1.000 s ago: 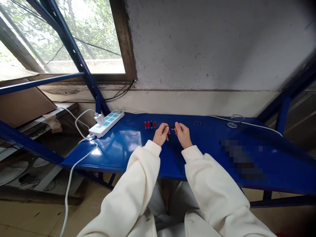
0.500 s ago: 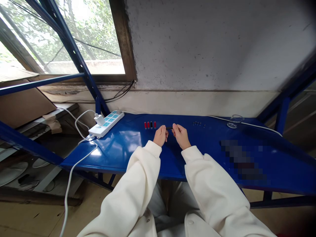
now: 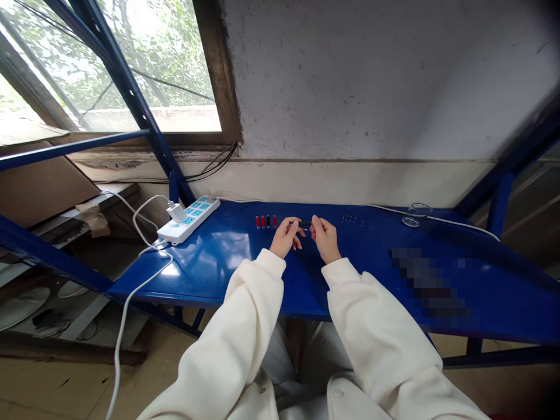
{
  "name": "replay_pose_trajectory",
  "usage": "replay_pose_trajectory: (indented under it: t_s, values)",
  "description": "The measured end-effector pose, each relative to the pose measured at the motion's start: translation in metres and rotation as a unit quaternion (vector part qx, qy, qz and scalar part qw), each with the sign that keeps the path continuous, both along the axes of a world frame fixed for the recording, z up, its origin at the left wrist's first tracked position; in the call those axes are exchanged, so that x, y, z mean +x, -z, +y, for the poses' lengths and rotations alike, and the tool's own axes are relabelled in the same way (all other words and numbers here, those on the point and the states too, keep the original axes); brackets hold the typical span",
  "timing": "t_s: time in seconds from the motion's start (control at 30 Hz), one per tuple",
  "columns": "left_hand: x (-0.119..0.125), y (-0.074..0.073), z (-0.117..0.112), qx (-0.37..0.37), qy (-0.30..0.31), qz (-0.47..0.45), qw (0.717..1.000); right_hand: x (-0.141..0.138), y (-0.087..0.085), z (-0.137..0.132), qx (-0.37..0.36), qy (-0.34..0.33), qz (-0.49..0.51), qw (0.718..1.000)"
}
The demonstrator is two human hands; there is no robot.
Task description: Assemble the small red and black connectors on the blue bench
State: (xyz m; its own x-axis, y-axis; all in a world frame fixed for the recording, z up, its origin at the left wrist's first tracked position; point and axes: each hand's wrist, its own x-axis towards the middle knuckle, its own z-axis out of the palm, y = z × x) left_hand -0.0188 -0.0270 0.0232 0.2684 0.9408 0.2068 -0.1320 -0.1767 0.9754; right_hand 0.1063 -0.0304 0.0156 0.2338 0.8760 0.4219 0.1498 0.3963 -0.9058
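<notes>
Left hand [image 3: 284,240] has uncurled at black rod [image 3: 305,224], container [image 3: 417,214] farther right.

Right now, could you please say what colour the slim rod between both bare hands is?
Black; the slim rod shows in the head view.

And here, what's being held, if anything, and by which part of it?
A slim dark piece, pinched at its right end by the right hand. The left hand is at its other end; whether it grips there is too small to tell.
</notes>
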Motion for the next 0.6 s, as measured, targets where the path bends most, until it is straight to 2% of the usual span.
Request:
replay_pose_trajectory:
  t_s: [0.23, 0.4, 0.5, 0.6]
  values:
    - [0.0003, 0.0094, 0.0043, 0.048, -0.032, 0.052, 0.997, -0.0021, 0.0014, 0.0003, -0.002, -0.005, -0.017, 1.0]
    - [0.0021, 0.01, 0.0011, 0.065, -0.074, 0.079, 0.992, -0.0042, 0.001, -0.0019, -0.003, -0.012, -0.031, 0.999]
    - [0.0022, 0.0095, 0.0007, 0.061, -0.094, 0.095, 0.989, -0.0051, 0.0012, -0.0023, 0.0, -0.018, -0.028, 0.999]
    - [0.0016, 0.0101, 0.002, 0.033, -0.09, 0.1, 0.99, -0.0057, 0.0013, -0.0025, 0.001, -0.022, -0.026, 0.999]
